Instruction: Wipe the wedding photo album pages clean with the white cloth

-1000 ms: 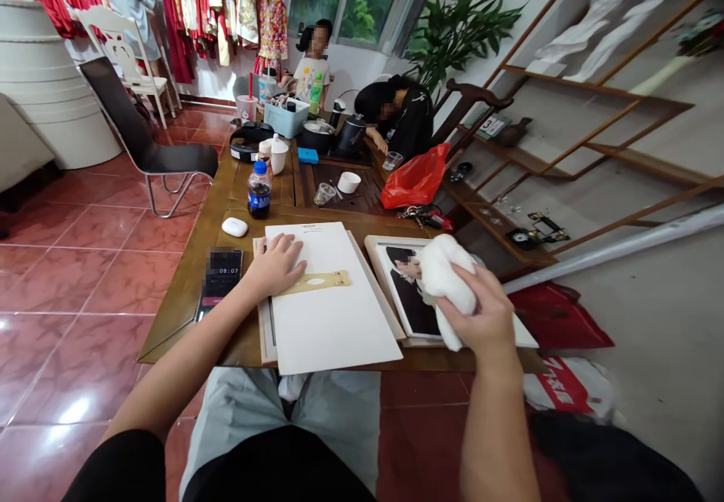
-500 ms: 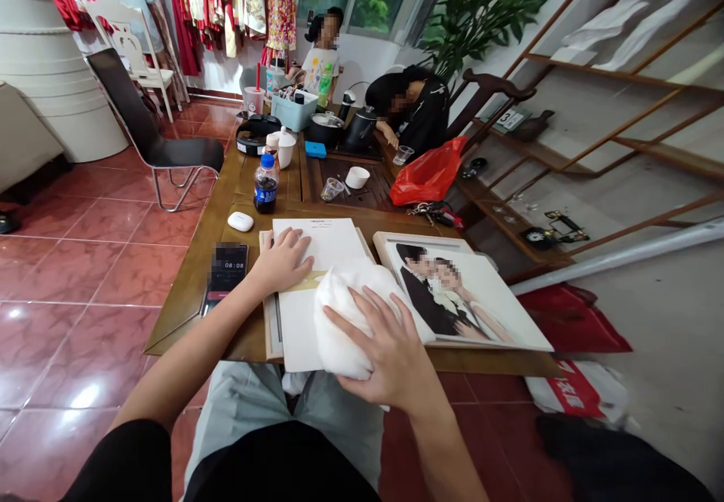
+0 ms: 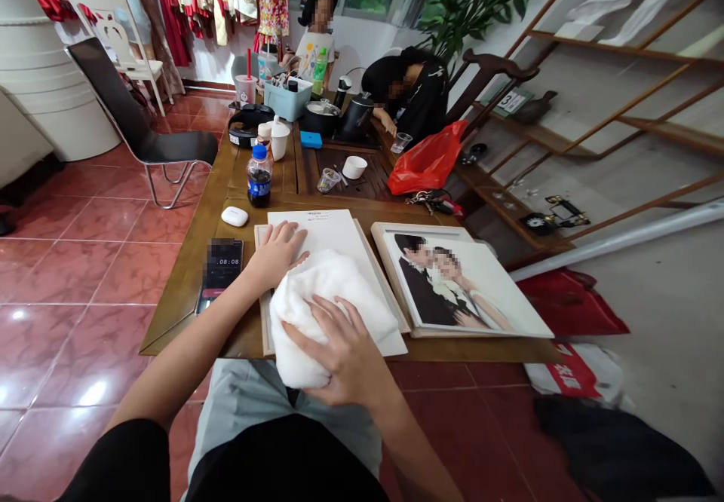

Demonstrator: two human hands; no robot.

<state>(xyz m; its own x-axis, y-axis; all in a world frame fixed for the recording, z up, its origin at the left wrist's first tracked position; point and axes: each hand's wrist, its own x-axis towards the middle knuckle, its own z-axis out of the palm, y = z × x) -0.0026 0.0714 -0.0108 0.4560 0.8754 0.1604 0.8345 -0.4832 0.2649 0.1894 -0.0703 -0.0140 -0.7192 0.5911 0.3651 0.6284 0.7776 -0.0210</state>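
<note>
My right hand (image 3: 339, 347) grips a bunched white cloth (image 3: 317, 283), fingers spread over its near side. The cloth lies across the lower part of a white page or board (image 3: 333, 223), overhanging the table's front edge. On the upper left of that page my left hand (image 3: 280, 253) rests flat, fingers apart. A pale frame or album cover (image 3: 263, 329) shows under the page. Close on the right lies a wedding photo (image 3: 446, 283) of a couple, set in a similar pale frame. The cloth hides much of the page.
Left of the page are a phone (image 3: 222, 272), a white earbud case (image 3: 234, 216) and a cola bottle (image 3: 259, 178). Farther back stand a white cup (image 3: 355, 167), a kettle (image 3: 358, 117) and a red plastic bag (image 3: 427, 159). Two people sit beyond.
My right hand has moved the white cloth left and toward me, uncovering the page's lower right corner. My left hand stays flat on the page. The camera view has shifted slightly.
</note>
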